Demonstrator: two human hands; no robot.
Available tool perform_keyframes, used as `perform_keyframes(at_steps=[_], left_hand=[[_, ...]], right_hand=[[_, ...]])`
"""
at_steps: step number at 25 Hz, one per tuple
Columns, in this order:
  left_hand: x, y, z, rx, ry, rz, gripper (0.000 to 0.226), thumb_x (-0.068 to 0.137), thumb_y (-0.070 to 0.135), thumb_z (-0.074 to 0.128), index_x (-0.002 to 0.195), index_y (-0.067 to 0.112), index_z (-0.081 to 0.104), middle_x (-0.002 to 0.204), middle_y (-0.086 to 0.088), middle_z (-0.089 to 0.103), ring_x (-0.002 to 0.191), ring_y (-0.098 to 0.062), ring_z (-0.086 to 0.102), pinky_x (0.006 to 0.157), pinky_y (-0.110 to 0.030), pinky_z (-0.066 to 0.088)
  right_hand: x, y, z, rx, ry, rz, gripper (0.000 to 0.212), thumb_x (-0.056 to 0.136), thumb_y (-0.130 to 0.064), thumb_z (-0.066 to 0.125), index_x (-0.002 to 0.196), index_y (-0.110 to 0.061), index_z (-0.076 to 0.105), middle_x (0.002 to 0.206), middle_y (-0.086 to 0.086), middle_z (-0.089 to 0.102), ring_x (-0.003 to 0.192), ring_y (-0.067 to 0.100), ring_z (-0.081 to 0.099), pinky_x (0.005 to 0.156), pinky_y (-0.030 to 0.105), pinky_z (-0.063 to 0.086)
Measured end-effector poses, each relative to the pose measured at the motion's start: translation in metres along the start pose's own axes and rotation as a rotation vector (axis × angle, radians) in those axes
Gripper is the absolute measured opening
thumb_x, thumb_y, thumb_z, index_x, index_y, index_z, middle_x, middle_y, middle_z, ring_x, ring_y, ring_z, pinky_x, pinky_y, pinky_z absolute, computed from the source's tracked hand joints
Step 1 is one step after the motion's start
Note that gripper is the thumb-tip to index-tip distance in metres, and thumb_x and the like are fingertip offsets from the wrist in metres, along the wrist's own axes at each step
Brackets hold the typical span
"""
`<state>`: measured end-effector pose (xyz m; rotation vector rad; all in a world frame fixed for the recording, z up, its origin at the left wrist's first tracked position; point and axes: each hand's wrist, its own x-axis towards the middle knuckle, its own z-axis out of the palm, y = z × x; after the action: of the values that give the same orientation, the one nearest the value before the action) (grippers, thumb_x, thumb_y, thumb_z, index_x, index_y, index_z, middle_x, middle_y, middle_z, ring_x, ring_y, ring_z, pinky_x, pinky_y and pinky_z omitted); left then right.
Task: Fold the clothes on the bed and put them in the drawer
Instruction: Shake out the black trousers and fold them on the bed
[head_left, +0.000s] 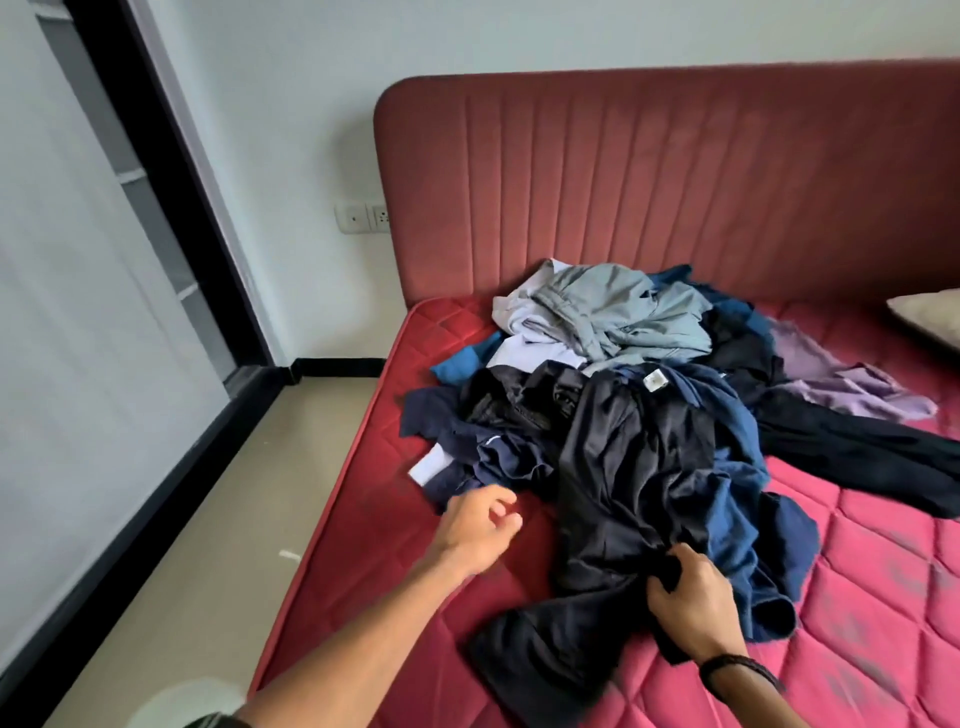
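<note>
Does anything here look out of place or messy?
Yes: the clothes lie in a tangled, unfolded heap on the bare red mattress, one dark sleeve trailing right. The right hand grips a black garment; the left hand hovers beside the heap.

One camera sits on the person's head, above the near edge of the bed (857, 597), looking forward and down. It faces the headboard (675, 182) and the wall (291, 78) behind. Both forearms reach in close from below; the floor (208, 519) lies left.
</note>
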<state>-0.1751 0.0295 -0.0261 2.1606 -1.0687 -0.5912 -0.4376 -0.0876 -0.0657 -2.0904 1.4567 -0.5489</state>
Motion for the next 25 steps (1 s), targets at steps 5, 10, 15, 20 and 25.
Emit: perform_keyframes(at_steps=[5, 10, 15, 20, 25], left_hand=[[0.123, 0.013, -0.004, 0.086, 0.209, -0.044, 0.063, 0.099, 0.031, 0.062, 0.156, 0.016, 0.038, 0.161, -0.008, 0.036, 0.142, -0.029, 0.044, 0.113, -0.040, 0.038], [0.180, 0.019, -0.004, 0.094, 0.127, -0.198, 0.065, 0.092, 0.046, 0.071, 0.148, 0.023, 0.049, 0.146, -0.013, 0.055, 0.132, -0.034, 0.054, 0.102, -0.042, 0.047], [0.129, 0.042, -0.072, 0.115, 0.014, -0.160, 0.046, 0.063, 0.052, 0.092, 0.087, 0.019, 0.071, 0.103, -0.007, 0.073, 0.102, -0.028, 0.068, 0.074, -0.030, 0.047], [-0.014, 0.110, -0.175, 0.192, 0.352, 0.489, 0.019, 0.077, 0.022, 0.077, 0.087, 0.032, 0.064, 0.088, -0.001, 0.067, 0.091, -0.019, 0.060, 0.076, -0.032, 0.045], [-0.113, 0.195, -0.309, -0.106, 0.582, 0.646, 0.016, 0.076, 0.031, 0.073, 0.089, 0.026, 0.067, 0.081, 0.003, 0.073, 0.071, -0.013, 0.066, 0.069, -0.028, 0.050]], right_hand=[[-0.004, 0.029, 0.038, -0.172, 0.064, -0.221, 0.055, 0.051, -0.028, 0.084, 0.095, -0.016, 0.053, 0.089, 0.006, 0.050, 0.073, 0.037, 0.057, 0.071, 0.041, 0.047], [-0.007, 0.036, 0.042, -0.238, -0.022, -0.205, 0.073, 0.047, -0.048, 0.073, 0.110, -0.022, 0.047, 0.104, 0.002, 0.046, 0.083, 0.028, 0.051, 0.081, 0.035, 0.043], [0.030, -0.044, -0.058, -0.460, -0.644, -0.162, 0.083, 0.064, -0.065, 0.078, 0.132, -0.029, 0.048, 0.119, -0.008, 0.048, 0.120, 0.017, 0.056, 0.100, 0.025, 0.047], [0.031, -0.248, -0.123, 0.053, -0.259, -0.697, 0.085, 0.068, -0.044, 0.092, 0.141, -0.029, 0.051, 0.128, -0.018, 0.060, 0.115, 0.001, 0.060, 0.100, 0.024, 0.051], [-0.012, -0.365, -0.181, 0.337, -0.383, -0.861, 0.034, 0.081, -0.036, 0.083, 0.108, -0.020, 0.072, 0.102, -0.002, 0.077, 0.097, 0.013, 0.073, 0.089, 0.044, 0.059]])
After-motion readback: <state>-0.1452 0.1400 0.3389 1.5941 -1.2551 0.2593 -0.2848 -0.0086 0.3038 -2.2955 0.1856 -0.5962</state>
